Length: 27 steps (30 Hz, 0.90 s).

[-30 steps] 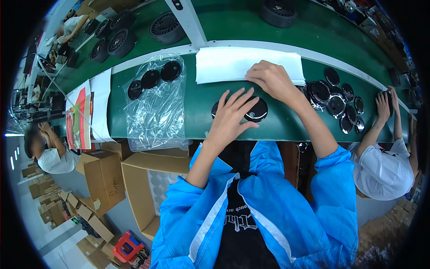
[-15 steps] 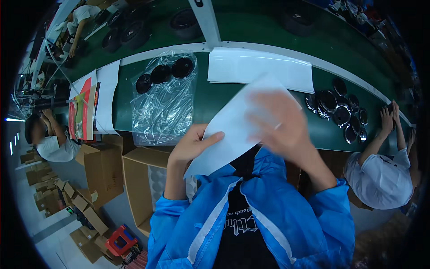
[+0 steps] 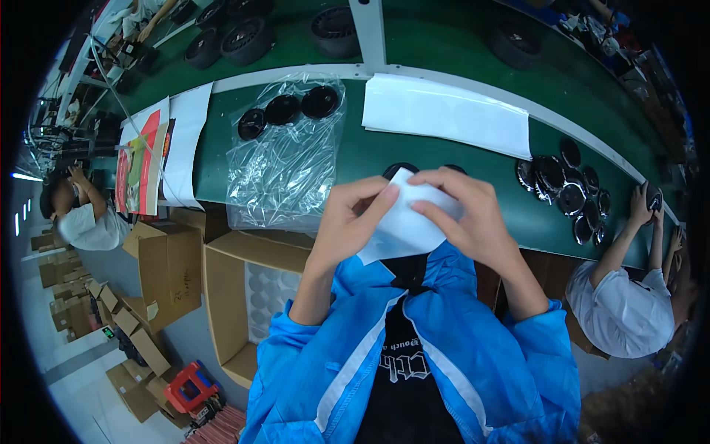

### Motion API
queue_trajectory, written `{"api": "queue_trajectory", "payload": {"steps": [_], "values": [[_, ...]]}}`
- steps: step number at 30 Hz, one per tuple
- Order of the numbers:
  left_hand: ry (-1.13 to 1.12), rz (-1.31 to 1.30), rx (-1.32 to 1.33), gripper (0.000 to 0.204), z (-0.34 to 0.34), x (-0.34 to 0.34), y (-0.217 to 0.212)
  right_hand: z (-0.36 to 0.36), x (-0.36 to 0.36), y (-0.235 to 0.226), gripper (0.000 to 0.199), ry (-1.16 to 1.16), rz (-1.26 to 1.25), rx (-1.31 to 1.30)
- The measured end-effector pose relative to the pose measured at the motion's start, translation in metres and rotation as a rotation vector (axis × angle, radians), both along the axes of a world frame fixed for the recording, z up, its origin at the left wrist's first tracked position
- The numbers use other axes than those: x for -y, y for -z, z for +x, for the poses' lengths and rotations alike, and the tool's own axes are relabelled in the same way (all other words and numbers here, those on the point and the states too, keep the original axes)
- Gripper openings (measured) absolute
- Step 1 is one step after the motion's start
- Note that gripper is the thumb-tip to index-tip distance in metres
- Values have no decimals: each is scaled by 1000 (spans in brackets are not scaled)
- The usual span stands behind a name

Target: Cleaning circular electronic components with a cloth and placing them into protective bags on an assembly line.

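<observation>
My left hand (image 3: 350, 216) pinches the upper left edge of a white sheet (image 3: 407, 226) between thumb and fingertips. Opposite it, my right hand (image 3: 473, 216) has its fingers and thumb closed on the sheet's right side. The sheet is tilted and held in front of my chest at the bench's near edge. Just beyond my hands, two black round caps (image 3: 400, 169) show in part. A flat pile of white sheets (image 3: 444, 112) with faint round outlines lies farther back. On the left, a clear plastic bag (image 3: 281, 181) has three black round caps (image 3: 282, 109) at its far end.
Several glossy black caps (image 3: 571, 197) are heaped at the right, near a co-worker (image 3: 621, 307) holding a dark round piece. Printed cardboard (image 3: 140, 170) lies left. An open carton (image 3: 222, 311) stands below the bench edge. Black wheel-like parts (image 3: 248, 41) sit beyond the white rail (image 3: 296, 72).
My right hand, blurred before, has come down and in to grip the sheet beside my left hand. The sheet has lowered, and two black caps behind it now show. The whole view has shifted slightly.
</observation>
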<state>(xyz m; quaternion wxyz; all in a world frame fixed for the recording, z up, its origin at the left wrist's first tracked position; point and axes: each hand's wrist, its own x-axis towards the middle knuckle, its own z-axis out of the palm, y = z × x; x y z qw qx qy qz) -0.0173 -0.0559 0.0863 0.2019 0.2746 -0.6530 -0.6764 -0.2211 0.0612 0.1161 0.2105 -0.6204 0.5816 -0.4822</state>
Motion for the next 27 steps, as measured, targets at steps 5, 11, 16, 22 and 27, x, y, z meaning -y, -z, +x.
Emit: {"api": "queue_trajectory", "payload": {"steps": [5,11,16,22,27], "values": [[13,119,-193,19,-6,-14,15,0,-17,-1,33,-5,117,-169],[-29,168,-221,18,-10,-31,30,-2,-25,1,31,16,63,-126],[-80,198,-259,16,-15,-37,27,-6,-30,12,31,23,44,-12],[-135,147,-185,14,-20,-45,31,-8,-32,29,37,40,-156,-454],[-178,195,-64,16,-21,-53,40,-4,-44,58,40,129,-307,-638]]}}
